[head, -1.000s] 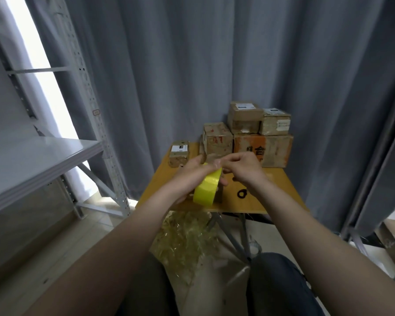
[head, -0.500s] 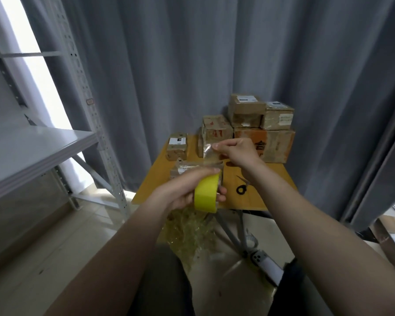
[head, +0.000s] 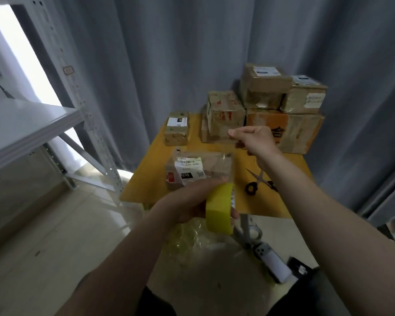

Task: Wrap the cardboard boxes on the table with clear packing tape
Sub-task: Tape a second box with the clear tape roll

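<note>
My left hand (head: 187,202) grips a yellow roll of clear tape (head: 219,208) just in front of the table's near edge. My right hand (head: 254,139) is raised farther back and pinches the pulled-out clear tape strip (head: 232,165), which stretches from the roll over a flat cardboard box (head: 214,166) with a white label. That box lies on the yellow table (head: 151,176) near its front. A small box (head: 177,127) sits at the back left. A stack of several larger boxes (head: 271,106) fills the back right.
Black-handled scissors (head: 258,182) lie on the table right of the flat box. Crumpled clear tape (head: 192,233) is piled on the floor under the table, next to a phone (head: 273,262). A grey metal shelf (head: 27,124) stands at left, and grey curtains hang behind.
My right hand has moved up and away from the roll, drawing out a longer strip of tape. My left hand with the roll has dropped lower, uncovering the flat labelled box.
</note>
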Tool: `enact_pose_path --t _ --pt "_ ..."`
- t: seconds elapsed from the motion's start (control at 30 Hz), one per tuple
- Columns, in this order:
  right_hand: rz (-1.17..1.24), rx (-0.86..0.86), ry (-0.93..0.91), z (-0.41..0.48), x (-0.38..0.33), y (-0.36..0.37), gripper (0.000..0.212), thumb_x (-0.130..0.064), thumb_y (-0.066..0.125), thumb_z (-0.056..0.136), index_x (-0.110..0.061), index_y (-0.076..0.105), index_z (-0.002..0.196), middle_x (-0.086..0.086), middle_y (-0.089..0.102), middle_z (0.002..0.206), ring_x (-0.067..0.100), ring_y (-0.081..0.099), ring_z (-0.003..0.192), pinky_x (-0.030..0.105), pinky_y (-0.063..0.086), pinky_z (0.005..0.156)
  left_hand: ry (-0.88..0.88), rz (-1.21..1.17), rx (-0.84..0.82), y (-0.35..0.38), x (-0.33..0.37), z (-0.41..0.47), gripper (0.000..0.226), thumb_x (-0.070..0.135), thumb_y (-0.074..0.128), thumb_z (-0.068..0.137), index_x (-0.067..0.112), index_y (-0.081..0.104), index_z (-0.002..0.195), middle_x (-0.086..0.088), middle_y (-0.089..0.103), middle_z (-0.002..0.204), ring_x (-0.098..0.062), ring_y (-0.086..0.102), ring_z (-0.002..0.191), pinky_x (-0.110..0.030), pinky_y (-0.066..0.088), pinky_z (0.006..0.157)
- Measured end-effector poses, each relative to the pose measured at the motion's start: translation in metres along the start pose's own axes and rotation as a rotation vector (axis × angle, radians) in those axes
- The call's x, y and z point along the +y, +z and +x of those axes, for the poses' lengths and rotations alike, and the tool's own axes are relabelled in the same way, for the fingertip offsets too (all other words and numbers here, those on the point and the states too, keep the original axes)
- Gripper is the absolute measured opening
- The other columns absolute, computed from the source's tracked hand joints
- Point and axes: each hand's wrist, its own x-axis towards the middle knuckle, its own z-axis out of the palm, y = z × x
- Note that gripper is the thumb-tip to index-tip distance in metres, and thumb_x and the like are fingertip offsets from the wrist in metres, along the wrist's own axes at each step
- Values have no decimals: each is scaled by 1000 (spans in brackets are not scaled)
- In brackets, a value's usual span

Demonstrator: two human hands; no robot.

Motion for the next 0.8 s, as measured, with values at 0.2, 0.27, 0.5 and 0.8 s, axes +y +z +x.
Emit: enact_pose_path --t 0.2,0.27,0.5,0.8 --pt "-43 15 55 33 25 7 14 -32 83 87 -18 82 90 -5 78 100 14 71 97 16 40 59 -103 23 101 -14 10 19 36 42 55 104 10 57 120 -18 78 88 -28 76 76 -40 62 83" --pt "-55 12 47 39 29 10 11 -31 83 87 -20 82 87 -7 77 96 12 70 96 16 40 60 -154 -5 112 -16 9 24 39 41 58 102 7 56 123 -20 77 88 -30 76 75 -39 63 78" --pt "-113 11 51 58 45 14 8 -28 85 85 -21 81 82 -5 76 96 12 67 101 40 57 100 -188 -32 122 -24 7 41 42 42 60 101 6 56 123 -19 77 87 -30 75 75 -40 60 81" --pt "-164 -5 104 63 58 14 15 -32 85 84 -18 81 87 -9 75 93 11 69 78 21 46 61 -179 -84 110 -25 -2 54 47 42 64 99 5 57 127 -19 76 88 -32 75 77 -43 61 80"
